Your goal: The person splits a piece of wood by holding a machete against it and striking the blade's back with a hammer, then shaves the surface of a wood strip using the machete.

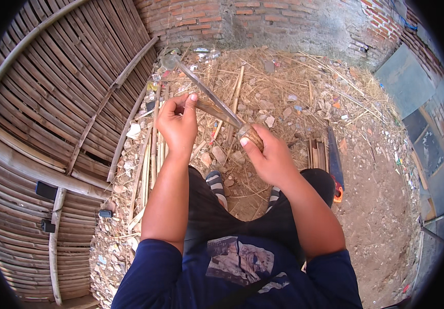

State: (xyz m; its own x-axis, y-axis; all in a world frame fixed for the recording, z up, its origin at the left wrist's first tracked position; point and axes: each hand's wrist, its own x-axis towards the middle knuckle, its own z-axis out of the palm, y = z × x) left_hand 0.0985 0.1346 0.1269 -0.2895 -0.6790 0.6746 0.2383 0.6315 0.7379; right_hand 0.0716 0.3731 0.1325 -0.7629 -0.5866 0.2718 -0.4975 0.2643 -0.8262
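My right hand [269, 157] is wrapped round the wooden handle [251, 137] of a machete. Its long metal blade [209, 92] points up and to the left, away from me. Between the thumb and fingers of my left hand [179, 121] is the end of a bamboo strip [212, 109]. The strip runs toward the lower part of the blade, and the two cross or meet near the handle. Whether the edge is cutting into the strip, I cannot tell.
Split bamboo pieces [316, 153] stand by my right knee, beside a handsaw [333, 157] with an orange handle. Long bamboo strips [155, 154] lie left of me. A bamboo slat wall [72, 77] rises at the left, a brick wall [273, 23] ahead. Stones and straw litter the ground.
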